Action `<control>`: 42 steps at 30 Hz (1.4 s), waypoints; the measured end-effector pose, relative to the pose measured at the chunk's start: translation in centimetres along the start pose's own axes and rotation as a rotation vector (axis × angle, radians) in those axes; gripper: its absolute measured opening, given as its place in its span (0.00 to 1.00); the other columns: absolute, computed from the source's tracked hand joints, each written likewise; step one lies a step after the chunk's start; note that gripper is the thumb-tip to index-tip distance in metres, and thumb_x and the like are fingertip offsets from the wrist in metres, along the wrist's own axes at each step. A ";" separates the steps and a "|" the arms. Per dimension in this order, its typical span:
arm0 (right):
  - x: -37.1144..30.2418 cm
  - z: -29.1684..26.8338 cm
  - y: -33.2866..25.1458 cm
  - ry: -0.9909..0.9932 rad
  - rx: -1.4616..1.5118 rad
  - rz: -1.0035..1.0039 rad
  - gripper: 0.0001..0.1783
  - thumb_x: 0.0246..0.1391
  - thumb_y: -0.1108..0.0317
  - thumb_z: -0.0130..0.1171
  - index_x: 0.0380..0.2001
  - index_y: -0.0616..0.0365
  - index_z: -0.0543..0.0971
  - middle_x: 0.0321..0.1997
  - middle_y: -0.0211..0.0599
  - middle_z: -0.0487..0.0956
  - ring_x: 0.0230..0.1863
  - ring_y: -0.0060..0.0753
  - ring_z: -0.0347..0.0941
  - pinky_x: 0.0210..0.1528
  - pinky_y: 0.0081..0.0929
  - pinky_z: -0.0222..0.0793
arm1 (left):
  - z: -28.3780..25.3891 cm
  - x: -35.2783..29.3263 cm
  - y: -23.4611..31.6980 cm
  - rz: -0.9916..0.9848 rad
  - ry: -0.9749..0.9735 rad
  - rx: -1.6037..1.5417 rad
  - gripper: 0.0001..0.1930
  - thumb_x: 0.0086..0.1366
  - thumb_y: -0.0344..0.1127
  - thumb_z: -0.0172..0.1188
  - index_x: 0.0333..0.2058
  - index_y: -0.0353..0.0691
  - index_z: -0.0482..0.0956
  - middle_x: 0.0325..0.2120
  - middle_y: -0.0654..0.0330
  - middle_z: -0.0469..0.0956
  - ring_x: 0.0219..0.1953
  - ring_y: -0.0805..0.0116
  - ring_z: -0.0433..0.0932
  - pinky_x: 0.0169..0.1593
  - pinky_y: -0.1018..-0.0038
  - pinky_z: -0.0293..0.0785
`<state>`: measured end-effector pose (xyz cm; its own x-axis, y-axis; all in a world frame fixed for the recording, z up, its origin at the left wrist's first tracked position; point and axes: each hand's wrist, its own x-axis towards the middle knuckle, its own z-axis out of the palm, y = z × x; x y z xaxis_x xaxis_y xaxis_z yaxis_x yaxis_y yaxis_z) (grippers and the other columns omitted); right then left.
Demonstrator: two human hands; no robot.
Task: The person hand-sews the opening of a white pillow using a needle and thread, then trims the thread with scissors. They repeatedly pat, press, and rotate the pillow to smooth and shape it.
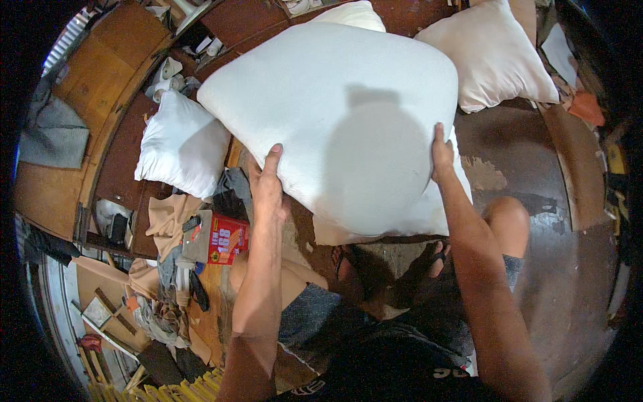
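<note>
A large white cushion (288,87), smooth and plump, is held up in front of me by both hands. My left hand (268,184) grips its lower left edge, with the thumb on the upper face and the fingers hidden beneath. My right hand (441,154) closes on its right edge, the thumb along the top side. A round shadow falls across the cushion's face. Below it, partly covered, shows another pale cushion (429,218), near my feet.
A white pillow (184,141) lies at the left, a cream pillow (499,57) at the far right. Beside my left forearm stands a red and grey box (228,240). Cloth scraps (167,221) and tools clutter the left. A wooden panel (110,53) stretches along the far left.
</note>
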<state>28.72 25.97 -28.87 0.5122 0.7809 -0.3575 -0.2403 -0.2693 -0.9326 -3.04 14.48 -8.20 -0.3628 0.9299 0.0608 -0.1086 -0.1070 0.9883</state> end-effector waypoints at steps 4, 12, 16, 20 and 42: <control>-2.1 -1.6 -3.0 0.058 0.083 -0.148 0.56 0.64 0.34 0.52 0.70 0.80 0.55 0.73 0.67 0.62 0.74 0.57 0.61 0.73 0.41 0.57 | -1.3 -0.4 -1.0 0.007 -0.011 -0.030 0.44 0.64 0.44 0.70 0.71 0.35 0.56 0.61 0.42 0.69 0.61 0.51 0.72 0.63 0.57 0.72; -1.9 -8.5 3.7 -0.055 -0.414 -0.013 0.50 0.66 0.36 0.52 0.72 0.70 0.56 0.65 0.64 0.71 0.64 0.56 0.71 0.64 0.42 0.66 | -2.2 2.9 -7.9 -0.127 -0.112 0.430 0.44 0.68 0.49 0.65 0.74 0.38 0.52 0.68 0.34 0.61 0.67 0.42 0.67 0.67 0.59 0.68; -5.5 -7.7 2.7 -0.090 -0.424 -0.221 0.48 0.64 0.39 0.57 0.70 0.69 0.59 0.53 0.59 0.79 0.51 0.45 0.78 0.55 0.41 0.73 | -3.1 4.3 -12.1 -0.134 -0.164 1.179 0.45 0.70 0.58 0.57 0.75 0.40 0.50 0.71 0.29 0.52 0.74 0.35 0.51 0.75 0.53 0.50; -5.3 -7.2 3.2 -0.115 -0.344 -0.296 0.41 0.65 0.46 0.59 0.59 0.78 0.64 0.49 0.63 0.77 0.51 0.50 0.75 0.57 0.42 0.69 | -1.3 2.9 -13.7 0.009 -0.202 1.521 0.46 0.70 0.65 0.51 0.75 0.38 0.51 0.74 0.31 0.45 0.76 0.32 0.40 0.75 0.42 0.39; -10.2 -7.9 -1.4 -0.245 -0.630 -1.120 0.08 0.50 0.71 0.69 0.30 0.58 0.77 0.54 0.48 0.80 0.56 0.55 0.75 0.59 0.45 0.71 | 3.4 -18.8 2.8 0.571 -1.295 -0.324 0.17 0.74 0.37 0.57 0.55 0.33 0.79 0.47 0.46 0.81 0.48 0.49 0.82 0.54 0.55 0.80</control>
<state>30.31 13.95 -24.35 0.0028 0.8155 0.5788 0.6749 0.4256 -0.6028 6.66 -2.12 -6.06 0.6273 0.3749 0.6826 -0.5025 -0.4746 0.7226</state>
